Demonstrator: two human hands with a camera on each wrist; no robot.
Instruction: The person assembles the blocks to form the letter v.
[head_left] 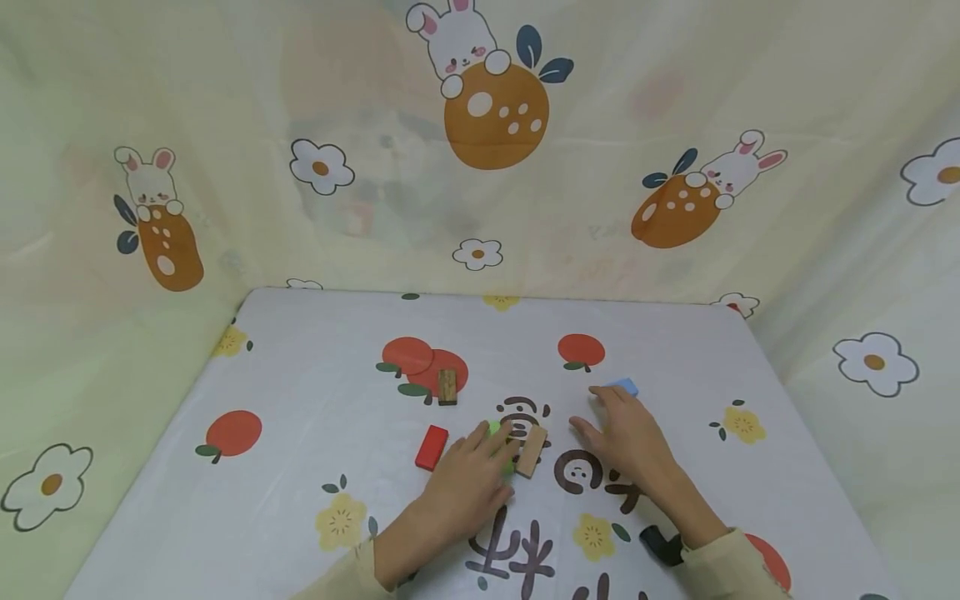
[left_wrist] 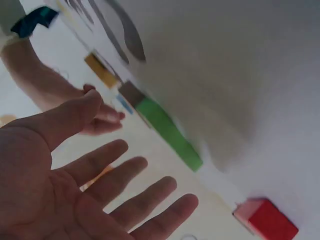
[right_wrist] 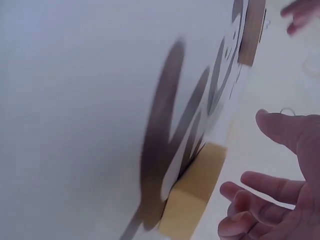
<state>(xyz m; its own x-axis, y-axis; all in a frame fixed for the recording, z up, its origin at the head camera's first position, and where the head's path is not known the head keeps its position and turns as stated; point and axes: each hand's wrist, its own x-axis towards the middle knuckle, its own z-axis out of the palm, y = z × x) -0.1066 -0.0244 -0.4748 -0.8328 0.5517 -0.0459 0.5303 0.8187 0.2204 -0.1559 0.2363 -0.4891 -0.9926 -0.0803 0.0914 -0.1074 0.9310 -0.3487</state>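
Note:
Fingers spread, my left hand (head_left: 467,485) hovers over a green block (left_wrist: 167,132), which it partly hides in the head view. A red block (head_left: 432,448) lies left of that hand and a light wooden block (head_left: 531,451) just right of its fingertips. My right hand (head_left: 628,433) is over the table's right part, with its fingers loosely bent and nothing held. By its fingertips lies a blue block (head_left: 624,386), partly covered. A yellow block (right_wrist: 195,185) stands beside the right fingers in the right wrist view; the hand hides it in the head view.
A dark brown patterned block (head_left: 447,387) lies farther back on the white printed tablecloth (head_left: 300,367). A black object (head_left: 662,546) sits by the right sleeve. Patterned curtains (head_left: 375,217) hang behind the table and at both sides.

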